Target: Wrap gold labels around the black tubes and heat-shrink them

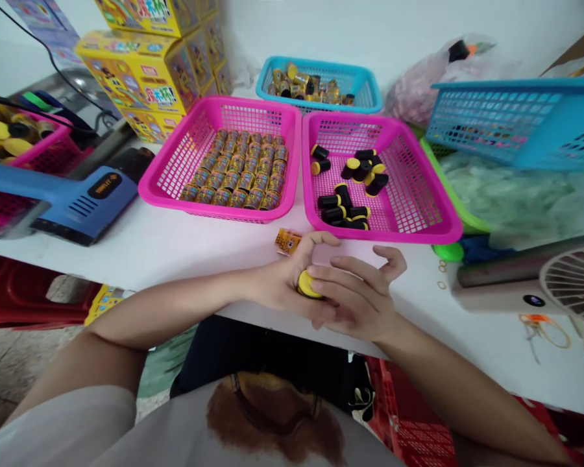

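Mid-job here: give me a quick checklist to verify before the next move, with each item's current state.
1. Yellow-capped black cylinder held between left hand and right hand: ok.
2. Cap fully seated: cannot tell, fingers cover it.
3. Labelled cylinders in rows in the left pink basket: ok.
4. Black cylinders in the right pink basket in rows: not ok, loosely heaped.
5. Orange printed piece secured: not ok, lying loose by the left hand.

Glossy yellow plastic cap (pixel 307 284), matt pink plastic basket (pixel 253 107)
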`<action>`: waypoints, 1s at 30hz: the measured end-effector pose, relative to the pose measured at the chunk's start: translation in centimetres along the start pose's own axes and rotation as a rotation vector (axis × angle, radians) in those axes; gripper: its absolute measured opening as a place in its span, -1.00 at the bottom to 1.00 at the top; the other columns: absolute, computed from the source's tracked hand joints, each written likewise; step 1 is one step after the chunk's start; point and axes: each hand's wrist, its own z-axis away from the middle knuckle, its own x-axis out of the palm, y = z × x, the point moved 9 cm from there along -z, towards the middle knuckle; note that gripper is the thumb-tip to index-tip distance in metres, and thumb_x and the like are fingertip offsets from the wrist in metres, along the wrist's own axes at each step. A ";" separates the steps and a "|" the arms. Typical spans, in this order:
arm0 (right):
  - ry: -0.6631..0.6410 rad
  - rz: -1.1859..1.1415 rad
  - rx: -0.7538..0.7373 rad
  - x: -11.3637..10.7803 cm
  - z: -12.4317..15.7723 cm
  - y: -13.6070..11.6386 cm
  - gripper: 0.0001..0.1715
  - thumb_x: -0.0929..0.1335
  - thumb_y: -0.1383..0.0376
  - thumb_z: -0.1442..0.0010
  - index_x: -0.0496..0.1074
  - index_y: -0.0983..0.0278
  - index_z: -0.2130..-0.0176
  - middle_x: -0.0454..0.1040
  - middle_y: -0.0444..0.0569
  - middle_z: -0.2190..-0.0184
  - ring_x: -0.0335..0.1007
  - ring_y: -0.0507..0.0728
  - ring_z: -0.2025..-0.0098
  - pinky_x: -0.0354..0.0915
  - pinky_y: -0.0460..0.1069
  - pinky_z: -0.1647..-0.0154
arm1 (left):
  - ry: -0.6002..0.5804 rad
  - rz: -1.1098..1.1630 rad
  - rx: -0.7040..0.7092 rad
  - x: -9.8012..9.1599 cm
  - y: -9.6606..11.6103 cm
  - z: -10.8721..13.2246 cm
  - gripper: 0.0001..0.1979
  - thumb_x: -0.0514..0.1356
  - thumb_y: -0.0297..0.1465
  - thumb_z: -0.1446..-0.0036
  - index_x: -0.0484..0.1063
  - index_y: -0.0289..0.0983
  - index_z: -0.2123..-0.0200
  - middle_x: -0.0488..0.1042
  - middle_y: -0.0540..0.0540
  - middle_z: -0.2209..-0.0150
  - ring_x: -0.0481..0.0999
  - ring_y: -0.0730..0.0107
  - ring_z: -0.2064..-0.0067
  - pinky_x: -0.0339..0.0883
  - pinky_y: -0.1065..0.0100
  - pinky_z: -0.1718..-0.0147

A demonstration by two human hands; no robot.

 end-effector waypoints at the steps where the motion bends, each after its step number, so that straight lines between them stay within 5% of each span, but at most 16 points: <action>1: 0.004 0.030 -0.036 -0.1 0.0 -0.2 -0.65 0.29 -0.10 -0.42 0.50 -0.12 -0.07 0.71 -0.27 0.16 0.58 0.19 0.13 0.09 0.30 -0.41 | -0.033 0.051 -0.015 0.3 -0.2 0.0 -0.34 0.39 -0.18 -0.24 -0.03 -0.01 -0.14 0.47 0.20 0.48 0.58 0.35 0.53 0.50 0.34 0.52; 3: 0.022 0.098 -0.098 -0.5 -0.1 -0.6 -0.72 0.38 0.00 -0.38 0.54 -0.10 -0.05 0.72 -0.27 0.16 0.54 0.16 0.22 0.14 0.29 -0.35 | -0.047 0.121 -0.025 0.6 -0.4 -0.1 -0.32 0.39 -0.26 -0.23 -0.04 -0.05 -0.15 0.42 0.20 0.47 0.54 0.37 0.54 0.42 0.38 0.55; 7: 0.000 0.088 -0.084 -0.6 -0.6 -0.3 -0.59 0.44 0.20 -0.33 0.51 -0.20 -0.13 0.71 -0.33 0.16 0.46 0.09 0.35 0.35 0.20 -0.10 | 0.334 -0.081 0.054 -1.7 -0.1 0.3 -0.24 0.47 -0.34 -0.11 -0.04 -0.10 -0.11 0.28 0.22 0.47 0.39 0.50 0.53 0.23 0.41 0.53; 11: -0.107 0.011 -0.016 0.5 -0.4 0.3 -0.46 0.46 0.22 -0.31 0.44 -0.29 -0.19 0.71 -0.37 0.11 0.48 0.06 0.37 0.39 0.15 0.01 | 0.469 -0.174 0.149 -1.5 0.8 1.0 -0.35 0.41 -0.38 -0.15 -0.03 -0.10 -0.05 0.34 0.17 0.40 0.39 0.55 0.47 0.23 0.43 0.45; 15: -0.055 -0.069 -0.038 0.2 -0.2 0.6 -0.52 0.43 0.22 -0.33 0.45 -0.27 -0.16 0.71 -0.39 0.14 0.48 0.07 0.38 0.39 0.15 0.05 | 0.404 -0.069 0.154 -1.4 0.8 0.7 -0.33 0.45 -0.31 -0.13 -0.03 -0.08 -0.01 0.33 0.18 0.41 0.36 0.58 0.51 0.19 0.46 0.53; 19: 0.019 0.031 -0.229 -0.5 0.1 -0.7 -0.71 0.32 0.26 -0.40 0.58 -0.05 -0.01 0.72 -0.27 0.17 0.49 0.10 0.35 0.38 0.20 0.03 | 0.069 0.067 0.116 0.2 0.3 -0.1 -0.35 0.40 -0.30 -0.19 -0.03 -0.07 -0.08 0.34 0.23 0.47 0.44 0.52 0.57 0.31 0.46 0.58; 22: 0.071 -0.006 -0.246 -0.7 0.3 -0.8 -0.75 0.36 0.24 -0.38 0.61 -0.06 0.05 0.70 -0.23 0.20 0.50 0.14 0.26 0.31 0.24 -0.17 | -0.051 0.051 0.140 0.6 -0.1 -0.2 -0.32 0.38 -0.32 -0.22 -0.05 -0.07 -0.16 0.45 0.19 0.45 0.57 0.40 0.53 0.42 0.41 0.54; 28: 0.141 0.041 -0.131 -0.6 0.8 0.4 -0.58 0.53 0.23 -0.21 0.55 -0.30 0.03 0.67 -0.35 0.33 0.42 0.12 0.28 0.26 0.26 -0.20 | 0.200 -0.183 0.294 -2.4 1.7 0.0 -0.18 0.55 -0.34 0.03 0.04 -0.05 -0.08 0.50 -0.10 0.02 0.63 0.28 0.05 0.49 0.32 0.19; 30: 0.134 0.133 -0.100 -0.6 0.9 0.9 -0.56 0.57 0.12 -0.18 0.54 -0.28 -0.02 0.70 -0.31 0.27 0.42 0.15 0.25 0.27 0.26 -0.14 | 0.272 -0.227 0.247 -3.2 2.4 0.3 -0.27 0.55 -0.34 0.01 0.13 -0.10 -0.06 0.52 -0.08 0.06 0.62 0.32 0.07 0.46 0.33 0.15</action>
